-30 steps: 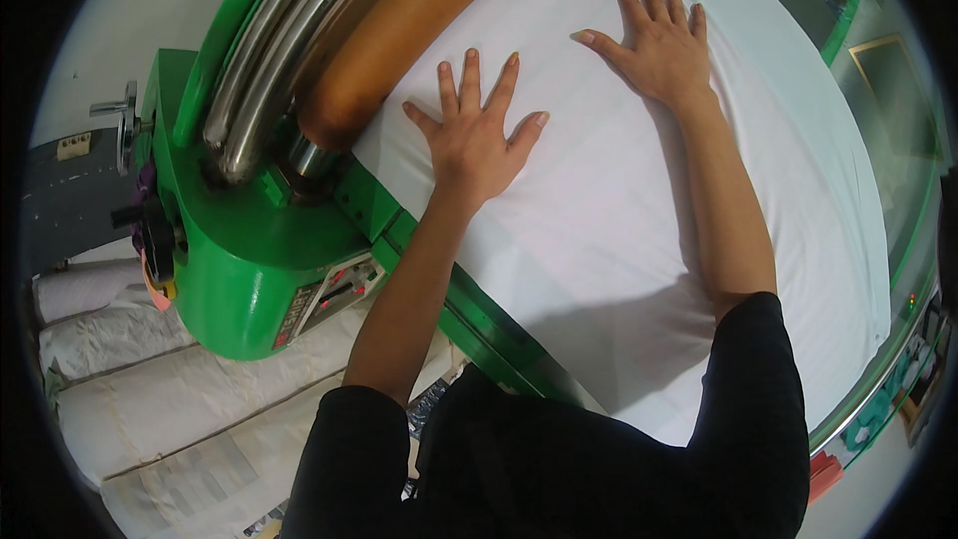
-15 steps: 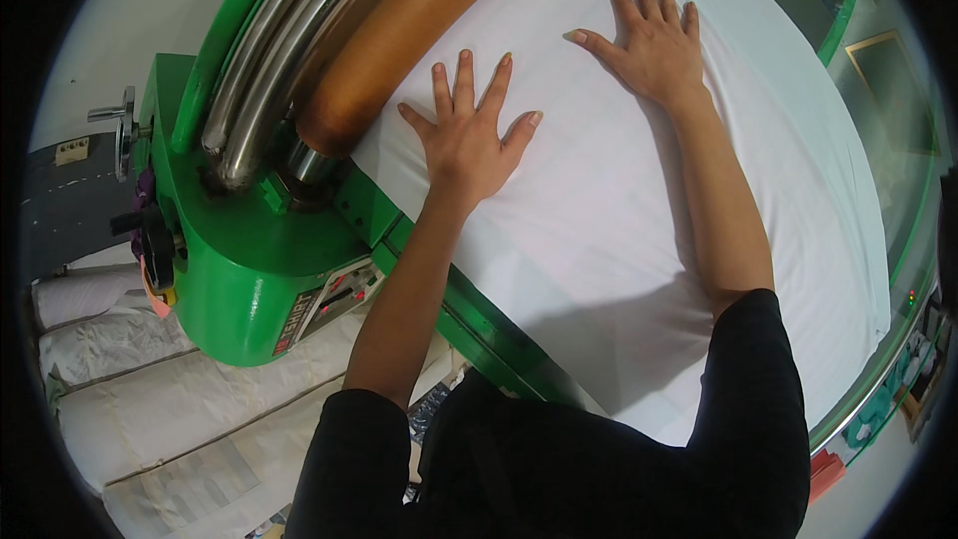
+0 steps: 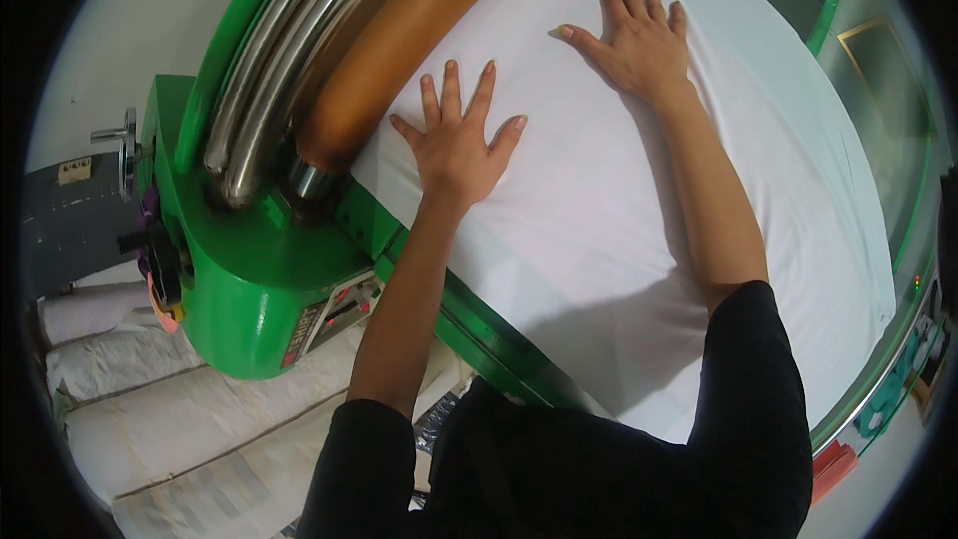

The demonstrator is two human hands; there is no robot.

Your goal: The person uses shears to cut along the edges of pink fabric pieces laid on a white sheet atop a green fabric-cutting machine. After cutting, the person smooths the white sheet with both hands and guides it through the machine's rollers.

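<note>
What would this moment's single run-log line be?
left hand: open, on smooth white fabric sheet | right hand: open, same sheet | nearby: brown cylindrical roller, glossy green machine housing

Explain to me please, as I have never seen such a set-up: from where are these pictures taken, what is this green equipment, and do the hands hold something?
There is no robot here: you see a person's own bare hands. The view is from a wide fisheye camera on the person's head, looking down, so straight edges bend near the rim.

The left hand and the right hand lie palm down, fingers spread, on a broad white cloth. Neither grips anything.

The green machine carries a thick orange-brown roller along the cloth's far-left edge, with shiny metal bars beyond it. What the machine does, I cannot tell from this view. At the lower left lie large pale rolls.
</note>
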